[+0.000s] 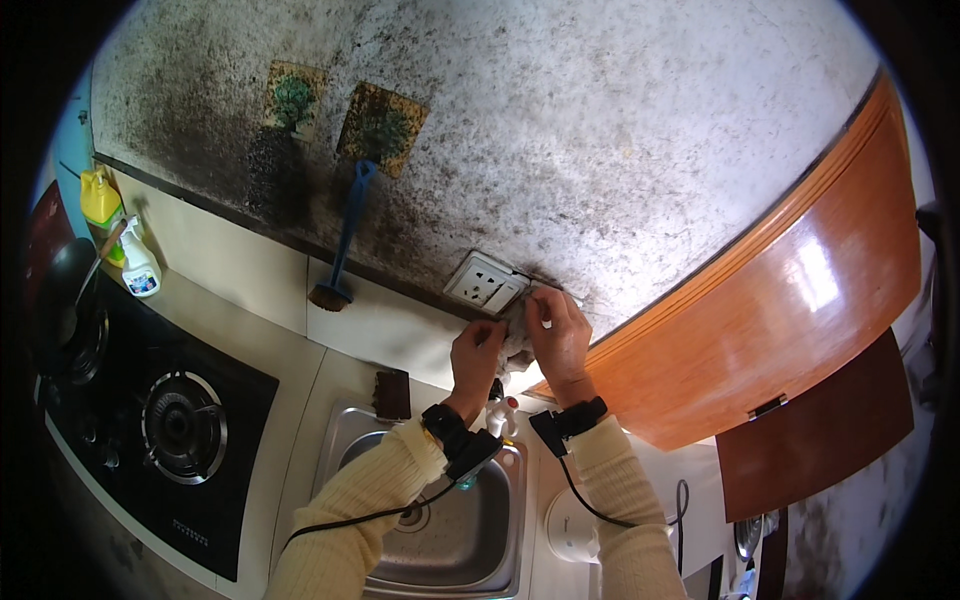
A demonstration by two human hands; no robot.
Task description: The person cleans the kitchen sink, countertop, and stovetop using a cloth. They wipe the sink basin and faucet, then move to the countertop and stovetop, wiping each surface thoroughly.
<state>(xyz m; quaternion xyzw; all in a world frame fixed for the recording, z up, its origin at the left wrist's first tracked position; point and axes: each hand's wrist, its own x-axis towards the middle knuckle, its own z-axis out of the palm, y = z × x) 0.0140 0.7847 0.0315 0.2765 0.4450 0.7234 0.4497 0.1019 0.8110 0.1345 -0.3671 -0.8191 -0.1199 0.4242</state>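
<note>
Both of my hands are raised to the wall beside a white wall socket (486,283). A crumpled greyish cloth (516,341) hangs between them. My left hand (477,356) has its fingers bent at the cloth's left edge, just below the socket. My right hand (559,330) pinches at the cloth's upper right, near the socket's lower right corner. What lies between the fingertips is partly hidden. A blue-handled brush (349,225) hangs on the wall to the left, bristles down. Dark spots cover much of the wall (525,135), with two square tree-patterned stickers (382,129) on it.
Below are a steel sink (450,551), a white tap (501,416) and a dark brown sponge-like block (391,394). A gas hob (180,427) with a wok stands left, near a spray bottle (139,262) and a yellow jug (100,199). An orange wooden cabinet (772,300) borders the right.
</note>
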